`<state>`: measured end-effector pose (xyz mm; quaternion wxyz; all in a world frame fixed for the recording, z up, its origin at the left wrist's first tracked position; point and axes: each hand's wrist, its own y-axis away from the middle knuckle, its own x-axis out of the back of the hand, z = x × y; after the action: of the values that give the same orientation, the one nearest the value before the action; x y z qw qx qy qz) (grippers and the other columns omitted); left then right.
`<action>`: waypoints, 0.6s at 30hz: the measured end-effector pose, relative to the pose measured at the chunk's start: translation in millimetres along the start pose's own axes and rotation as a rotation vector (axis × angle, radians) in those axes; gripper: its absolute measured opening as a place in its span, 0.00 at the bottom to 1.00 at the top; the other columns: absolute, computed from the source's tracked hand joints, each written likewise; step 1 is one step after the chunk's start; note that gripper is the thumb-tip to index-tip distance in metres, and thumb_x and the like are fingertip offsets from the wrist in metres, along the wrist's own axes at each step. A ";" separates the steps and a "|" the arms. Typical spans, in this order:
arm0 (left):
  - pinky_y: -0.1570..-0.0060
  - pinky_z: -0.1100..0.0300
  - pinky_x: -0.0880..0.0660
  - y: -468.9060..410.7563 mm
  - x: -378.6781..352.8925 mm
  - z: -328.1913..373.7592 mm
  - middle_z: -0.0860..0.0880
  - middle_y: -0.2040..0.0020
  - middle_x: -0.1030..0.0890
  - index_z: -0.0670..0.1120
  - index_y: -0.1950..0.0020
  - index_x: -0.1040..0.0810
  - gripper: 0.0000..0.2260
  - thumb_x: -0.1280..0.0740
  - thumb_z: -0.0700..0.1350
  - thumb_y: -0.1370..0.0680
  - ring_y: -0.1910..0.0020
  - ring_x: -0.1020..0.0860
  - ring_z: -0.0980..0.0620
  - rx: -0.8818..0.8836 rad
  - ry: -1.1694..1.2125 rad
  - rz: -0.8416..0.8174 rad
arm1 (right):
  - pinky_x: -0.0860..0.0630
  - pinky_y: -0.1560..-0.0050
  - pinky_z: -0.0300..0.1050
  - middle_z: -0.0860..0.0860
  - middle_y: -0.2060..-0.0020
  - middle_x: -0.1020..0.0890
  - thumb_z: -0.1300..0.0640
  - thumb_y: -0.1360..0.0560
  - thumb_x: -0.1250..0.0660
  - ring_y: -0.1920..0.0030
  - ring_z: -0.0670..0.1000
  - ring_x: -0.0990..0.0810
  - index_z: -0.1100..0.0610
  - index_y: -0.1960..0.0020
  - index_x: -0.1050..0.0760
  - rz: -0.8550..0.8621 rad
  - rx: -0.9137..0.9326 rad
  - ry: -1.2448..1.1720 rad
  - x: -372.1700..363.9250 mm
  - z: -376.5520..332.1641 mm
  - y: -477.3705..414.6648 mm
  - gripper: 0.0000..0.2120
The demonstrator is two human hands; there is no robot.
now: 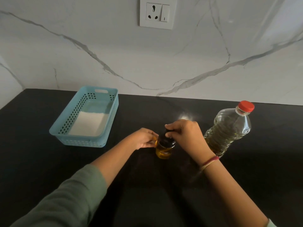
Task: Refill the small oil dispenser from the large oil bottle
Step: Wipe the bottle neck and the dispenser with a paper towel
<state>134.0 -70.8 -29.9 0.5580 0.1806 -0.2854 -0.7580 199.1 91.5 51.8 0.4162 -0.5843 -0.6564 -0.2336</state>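
The small oil dispenser (164,149) stands upright on the black counter, a clear glass body with yellow oil low inside and a black top. My left hand (143,139) holds the glass body from the left side. My right hand (185,134) grips the black top from above and the right, fingers curled round it. The large oil bottle (228,130), clear plastic with pale oil and a red cap on, stands just right of my right hand, partly hidden behind my wrist.
A light blue perforated plastic basket (64,128) with a white folded cloth inside sits on the counter at the left. The black counter (164,185) meets a marble wall at the back, which carries a socket (157,13).
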 end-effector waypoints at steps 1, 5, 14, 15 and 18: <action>0.55 0.59 0.19 1.7 -0.3 0.5 0.43 0.52 0.18 0.42 0.49 0.20 0.06 0.32 0.35 0.25 0.55 0.17 0.51 -0.013 0.060 0.018 | 0.26 0.44 0.37 0.50 0.48 0.17 0.60 0.29 0.27 0.46 0.49 0.20 0.55 0.44 0.19 -0.006 -0.012 0.003 0.5 0.1 -1.4 0.14; 0.61 0.64 0.21 15.7 0.4 8.8 0.45 0.51 0.17 0.43 0.53 0.17 0.05 0.27 0.39 0.27 0.52 0.18 0.52 -0.138 0.233 0.058 | 0.27 0.46 0.36 0.50 0.49 0.17 0.59 0.29 0.27 0.47 0.48 0.20 0.54 0.44 0.18 -0.021 -0.026 0.016 0.8 0.7 -3.3 0.14; 0.53 0.57 0.20 14.3 -14.3 -31.4 0.43 0.54 0.17 0.41 0.55 0.19 0.05 0.30 0.33 0.27 0.52 0.18 0.49 -0.083 0.133 0.237 | 0.23 0.45 0.43 0.52 0.51 0.17 0.59 0.29 0.28 0.49 0.50 0.19 0.56 0.46 0.18 -0.001 -0.045 -0.022 -1.2 -0.3 -1.1 0.12; 0.53 0.57 0.20 14.2 -15.9 -35.3 0.43 0.53 0.17 0.41 0.55 0.19 0.05 0.30 0.33 0.27 0.52 0.18 0.49 -0.080 0.165 0.248 | 0.23 0.45 0.43 0.52 0.50 0.17 0.60 0.28 0.28 0.49 0.50 0.19 0.56 0.45 0.18 0.000 -0.048 -0.023 -1.4 -0.9 -0.9 0.12; 0.61 0.62 0.21 18.4 -16.8 -34.2 0.45 0.55 0.16 0.43 0.54 0.18 0.05 0.29 0.35 0.27 0.54 0.17 0.51 -0.124 0.310 0.264 | 0.23 0.45 0.41 0.51 0.49 0.17 0.60 0.29 0.28 0.48 0.49 0.19 0.56 0.45 0.19 -0.012 -0.057 -0.023 -0.8 -1.4 -2.1 0.13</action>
<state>173.2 -66.7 -45.3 0.6997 0.2213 -0.1703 -0.6575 197.5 89.5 52.2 0.3903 -0.5947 -0.6576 -0.2481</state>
